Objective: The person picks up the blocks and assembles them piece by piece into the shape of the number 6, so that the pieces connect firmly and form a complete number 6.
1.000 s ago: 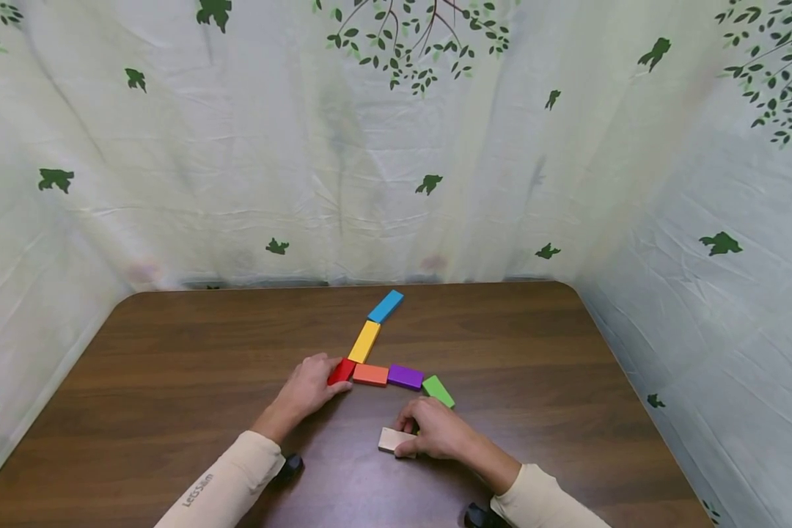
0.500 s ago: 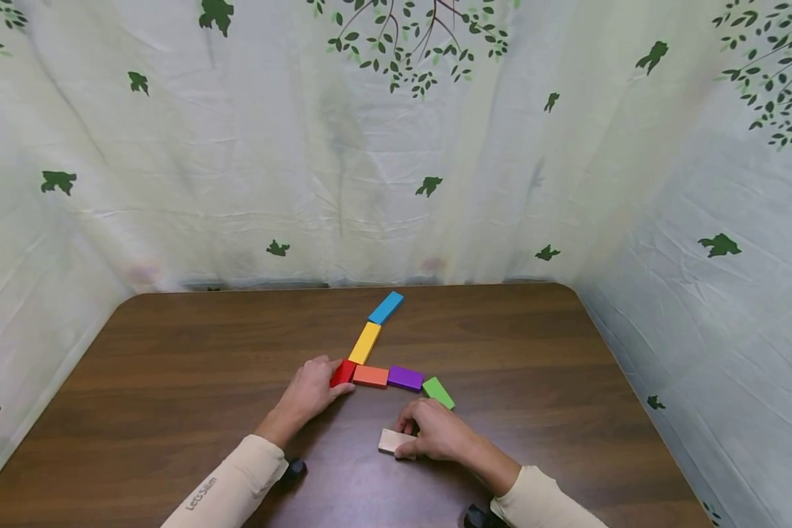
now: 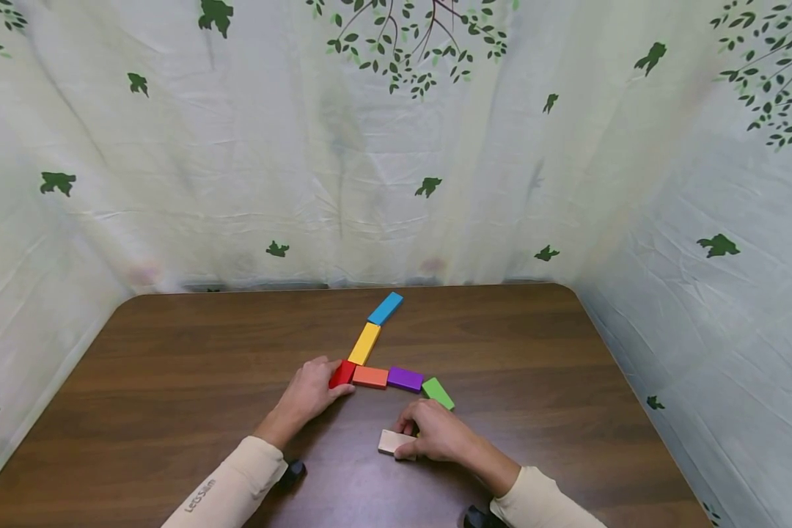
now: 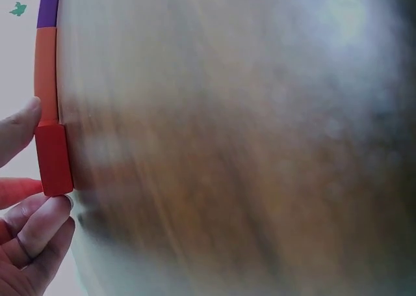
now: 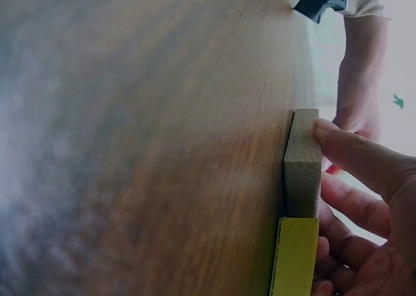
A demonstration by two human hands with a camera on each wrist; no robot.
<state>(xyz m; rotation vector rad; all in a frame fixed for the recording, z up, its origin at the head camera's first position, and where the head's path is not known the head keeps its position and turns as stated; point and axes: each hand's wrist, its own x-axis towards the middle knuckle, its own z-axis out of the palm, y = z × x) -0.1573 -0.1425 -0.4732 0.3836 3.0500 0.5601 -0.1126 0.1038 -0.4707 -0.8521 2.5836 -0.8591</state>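
My left hand (image 3: 309,392) pinches the red block (image 3: 343,374) between thumb and fingers. In the left wrist view the thumb is at the end where the red block (image 4: 54,158) meets the orange block (image 4: 47,75). My right hand (image 3: 438,429) grips a plain wooden block (image 3: 393,441) nearer the front. Its thumb presses the wooden block (image 5: 303,159) in the right wrist view, fingers behind. End to end with that one stands a yellow block (image 5: 296,254), mostly hidden under the hand in the head view.
From the red block, a yellow block (image 3: 364,343) and a blue block (image 3: 386,308) run toward the back edge of the brown table (image 3: 191,352). The orange block, a purple block (image 3: 405,379) and a green block (image 3: 438,394) run rightward. A leaf-print curtain (image 3: 343,161) surrounds the table.
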